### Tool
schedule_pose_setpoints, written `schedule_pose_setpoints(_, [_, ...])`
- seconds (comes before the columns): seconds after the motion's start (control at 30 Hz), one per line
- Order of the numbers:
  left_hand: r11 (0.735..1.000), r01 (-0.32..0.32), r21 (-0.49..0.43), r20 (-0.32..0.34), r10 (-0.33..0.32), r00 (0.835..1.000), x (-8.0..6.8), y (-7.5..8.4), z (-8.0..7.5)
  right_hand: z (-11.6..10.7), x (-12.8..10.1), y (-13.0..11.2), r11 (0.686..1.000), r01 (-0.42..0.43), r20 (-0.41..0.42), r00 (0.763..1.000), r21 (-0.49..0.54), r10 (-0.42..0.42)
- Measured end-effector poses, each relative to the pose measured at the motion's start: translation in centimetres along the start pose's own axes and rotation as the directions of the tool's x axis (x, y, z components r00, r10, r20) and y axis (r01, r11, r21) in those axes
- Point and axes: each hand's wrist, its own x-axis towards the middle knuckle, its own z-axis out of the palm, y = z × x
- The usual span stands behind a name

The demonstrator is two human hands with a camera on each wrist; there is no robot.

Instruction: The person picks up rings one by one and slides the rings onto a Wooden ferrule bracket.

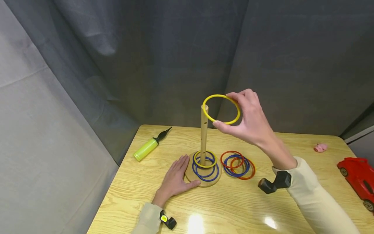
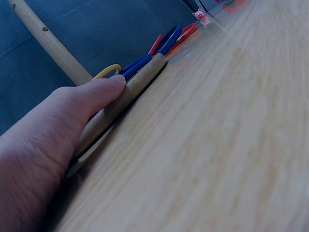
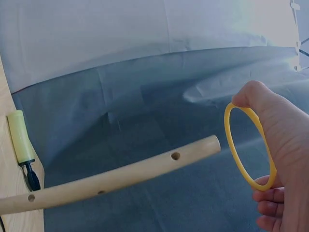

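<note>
Nearest to me, my left hand point(image 1: 175, 178) lies flat with straight fingers on the table point(image 1: 233, 208), its fingertips pressing against the edge of the round wooden base point(image 1: 204, 182) to keep it steady. On this base, around the foot of the wooden peg point(image 1: 204, 130), I already see one yellow ring and two blue rings point(image 1: 205, 165). Just beside the base, loose rings, red, blue and orange, point(image 1: 238, 164) wait in a small pile on the table, so I judge the work is about half done. Higher up, my right hand point(image 1: 248, 117) pinches the yellow ring point(image 1: 222, 109) between thumb and fingers, right at the top of the peg but not yet over it.
</note>
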Motion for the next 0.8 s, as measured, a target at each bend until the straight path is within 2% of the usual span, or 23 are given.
schedule_pose_setpoints(0.2, [1.000,-0.015,-0.007,-0.017,0.015,1.000,-0.2,0.1,0.0,0.8,0.5,-0.5,1.000,0.017,0.011,1.000,-0.004,-0.017])
schedule_pose_setpoints(0.43, [1.000,-0.006,-0.005,-0.006,0.006,1.000,-0.4,-0.1,-0.2,1.5,0.7,-0.6,1.000,0.007,0.043,0.999,-0.016,-0.007])
schedule_pose_setpoints(0.8, [1.000,0.004,-0.004,0.000,-0.004,1.000,-0.4,-0.1,0.0,3.4,-0.4,0.2,0.999,-0.014,0.115,0.993,-0.041,0.019])
